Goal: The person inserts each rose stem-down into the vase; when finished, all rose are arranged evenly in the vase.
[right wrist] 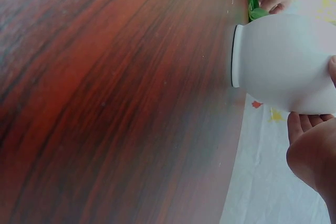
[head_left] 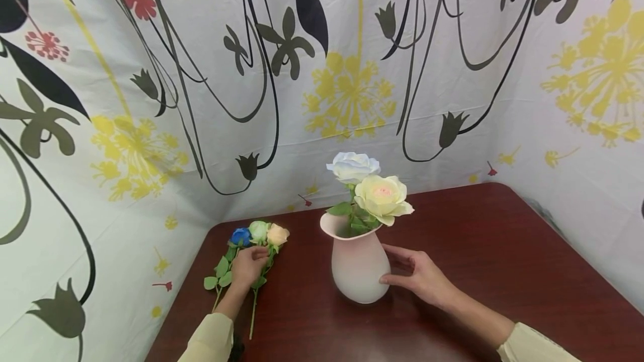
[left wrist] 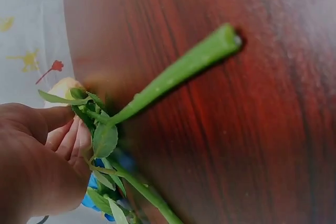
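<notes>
Dark red wooden table [head_left: 478,272] carries all items. Right hand [head_left: 420,275] rests against the pale pink vase [head_left: 358,264], fingers relaxed and lightly curved on its side — two roses [head_left: 372,186] stand in it. Left hand [head_left: 247,267] curls over the loose flower bunch [head_left: 259,236] lying near the table's left edge.

Two bare hands, the left hand [head_left: 247,268] and the right hand [head_left: 421,277], showed no rings or watch. Both forearms ended in loose, pale cream-yellow long sleeves [head_left: 533,345], plain and unmarked, bunched softly at the wrists.
</notes>
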A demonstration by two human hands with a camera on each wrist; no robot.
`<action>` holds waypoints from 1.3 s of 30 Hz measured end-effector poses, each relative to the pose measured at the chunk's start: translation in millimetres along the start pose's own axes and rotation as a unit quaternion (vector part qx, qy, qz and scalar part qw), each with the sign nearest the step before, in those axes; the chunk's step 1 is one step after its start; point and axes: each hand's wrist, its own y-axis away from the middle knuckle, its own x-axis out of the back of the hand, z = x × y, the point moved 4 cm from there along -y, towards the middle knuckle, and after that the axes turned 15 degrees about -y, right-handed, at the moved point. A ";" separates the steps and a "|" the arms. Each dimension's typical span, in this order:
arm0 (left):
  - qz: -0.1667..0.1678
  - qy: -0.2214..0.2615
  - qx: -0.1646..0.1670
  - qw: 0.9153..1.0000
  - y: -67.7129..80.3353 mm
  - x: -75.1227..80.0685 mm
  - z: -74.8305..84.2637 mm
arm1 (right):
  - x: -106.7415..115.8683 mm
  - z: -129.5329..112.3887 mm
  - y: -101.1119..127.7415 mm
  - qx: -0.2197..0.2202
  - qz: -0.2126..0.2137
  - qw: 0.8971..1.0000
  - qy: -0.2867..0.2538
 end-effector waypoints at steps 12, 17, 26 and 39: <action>0.012 -0.065 -0.021 0.998 0.9 -0.5 8.6 | 0.1 0.6 0.1 -0.002 0.000 1.000 0.001; -0.003 -0.084 -0.003 0.996 -1.2 -3.0 8.7 | -0.3 0.8 0.2 -0.002 0.000 1.000 -0.003; -0.046 -0.132 0.012 0.990 -6.2 -4.0 13.1 | 0.0 1.5 0.2 -0.001 0.001 1.000 -0.002; -0.054 -0.072 0.002 0.996 -12.1 3.9 24.4 | -0.1 0.9 0.2 0.001 0.001 1.000 -0.007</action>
